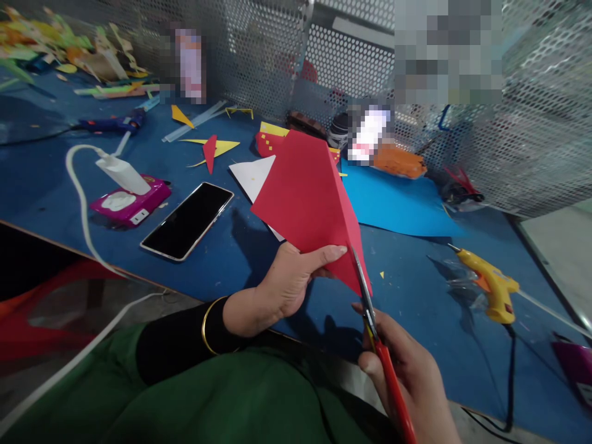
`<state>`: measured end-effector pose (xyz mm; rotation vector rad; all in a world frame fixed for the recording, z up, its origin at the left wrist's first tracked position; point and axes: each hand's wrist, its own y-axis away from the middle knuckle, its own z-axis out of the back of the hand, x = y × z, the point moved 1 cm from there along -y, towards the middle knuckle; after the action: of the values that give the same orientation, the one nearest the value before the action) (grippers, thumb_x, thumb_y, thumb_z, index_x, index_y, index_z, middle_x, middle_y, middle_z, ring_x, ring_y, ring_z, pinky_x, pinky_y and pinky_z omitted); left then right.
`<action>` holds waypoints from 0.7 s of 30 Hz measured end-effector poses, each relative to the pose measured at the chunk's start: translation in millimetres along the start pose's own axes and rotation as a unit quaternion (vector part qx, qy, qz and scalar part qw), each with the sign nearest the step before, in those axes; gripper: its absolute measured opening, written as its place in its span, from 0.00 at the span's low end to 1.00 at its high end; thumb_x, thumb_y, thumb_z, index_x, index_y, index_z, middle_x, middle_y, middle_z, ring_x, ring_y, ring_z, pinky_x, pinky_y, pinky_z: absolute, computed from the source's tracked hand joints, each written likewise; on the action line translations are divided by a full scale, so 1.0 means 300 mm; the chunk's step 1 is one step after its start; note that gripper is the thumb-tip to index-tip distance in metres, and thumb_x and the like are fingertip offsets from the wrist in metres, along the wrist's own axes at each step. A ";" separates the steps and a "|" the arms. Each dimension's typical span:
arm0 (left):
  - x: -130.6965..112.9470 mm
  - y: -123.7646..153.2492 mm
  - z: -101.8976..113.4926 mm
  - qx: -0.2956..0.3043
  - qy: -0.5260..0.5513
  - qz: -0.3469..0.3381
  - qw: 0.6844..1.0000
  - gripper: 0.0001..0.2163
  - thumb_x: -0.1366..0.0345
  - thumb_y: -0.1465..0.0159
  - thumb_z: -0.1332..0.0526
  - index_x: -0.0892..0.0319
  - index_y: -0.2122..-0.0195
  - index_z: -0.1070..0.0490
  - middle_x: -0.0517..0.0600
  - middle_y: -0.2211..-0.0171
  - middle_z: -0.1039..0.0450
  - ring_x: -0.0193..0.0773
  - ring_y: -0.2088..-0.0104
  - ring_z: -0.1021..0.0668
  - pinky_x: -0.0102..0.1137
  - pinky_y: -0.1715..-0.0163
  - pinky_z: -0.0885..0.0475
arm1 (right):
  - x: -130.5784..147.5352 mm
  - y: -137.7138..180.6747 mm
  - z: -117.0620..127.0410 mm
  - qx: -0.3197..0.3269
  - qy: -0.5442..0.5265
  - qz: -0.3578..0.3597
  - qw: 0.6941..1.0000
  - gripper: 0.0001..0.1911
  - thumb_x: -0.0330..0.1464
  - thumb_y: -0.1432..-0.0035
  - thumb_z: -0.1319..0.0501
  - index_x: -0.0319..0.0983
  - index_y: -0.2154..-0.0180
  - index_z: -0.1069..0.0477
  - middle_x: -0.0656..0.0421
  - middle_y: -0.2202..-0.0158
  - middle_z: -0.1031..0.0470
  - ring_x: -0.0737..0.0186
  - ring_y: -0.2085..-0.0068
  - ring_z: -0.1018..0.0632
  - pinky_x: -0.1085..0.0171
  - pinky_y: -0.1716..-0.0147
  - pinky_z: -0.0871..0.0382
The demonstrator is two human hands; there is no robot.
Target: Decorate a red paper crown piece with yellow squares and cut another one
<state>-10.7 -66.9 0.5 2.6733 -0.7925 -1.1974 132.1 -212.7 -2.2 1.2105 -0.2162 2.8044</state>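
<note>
A red sheet of paper (300, 191) is held up over the table by my left hand (289, 277), thumb on top and fingers tucked beneath. In my right hand (402, 357) is a pair of scissors (391, 376) with red handles. Its blades lie along the sheet's lower right part, close to my left thumb. How far apart the blades are is hard to make out. Behind the red sheet a white piece of paper (254, 176) shows partly. A red piece with yellow squares (268, 143) is partly covered by the sheet.
A phone (187, 222) and a purple power socket (132, 200) lie left on the blue table. A yellow glue gun (490, 280) rests at right, a blue one (113, 122) at left. Blue paper (398, 203) and yellow-red cutouts (210, 151) lie further back, before a perforated metal screen (259, 55).
</note>
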 end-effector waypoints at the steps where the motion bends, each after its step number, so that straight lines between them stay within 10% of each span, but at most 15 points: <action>1: -0.001 0.001 -0.002 -0.001 0.003 0.000 1.000 0.11 0.67 0.52 0.22 0.59 0.68 0.19 0.47 0.69 0.18 0.34 0.70 0.18 0.28 0.69 0.23 | -0.001 0.000 -0.002 -0.006 0.001 0.001 1.000 0.30 0.55 0.39 0.40 0.44 0.45 0.25 0.57 0.64 0.20 0.59 0.68 0.20 0.68 0.71 0.25; 21: -0.004 -0.004 0.006 0.023 0.026 0.004 0.999 0.11 0.68 0.49 0.24 0.56 0.64 0.19 0.46 0.64 0.17 0.34 0.67 0.17 0.27 0.68 0.22 | 0.030 -0.002 -0.021 -0.038 -0.014 -0.018 0.999 0.27 0.56 0.38 0.41 0.44 0.51 0.22 0.59 0.66 0.19 0.59 0.69 0.19 0.68 0.72 0.25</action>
<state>-12.2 -65.1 -0.1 2.7231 -0.8313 -1.1167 121.4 -211.0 0.1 1.2237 -0.2959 2.7238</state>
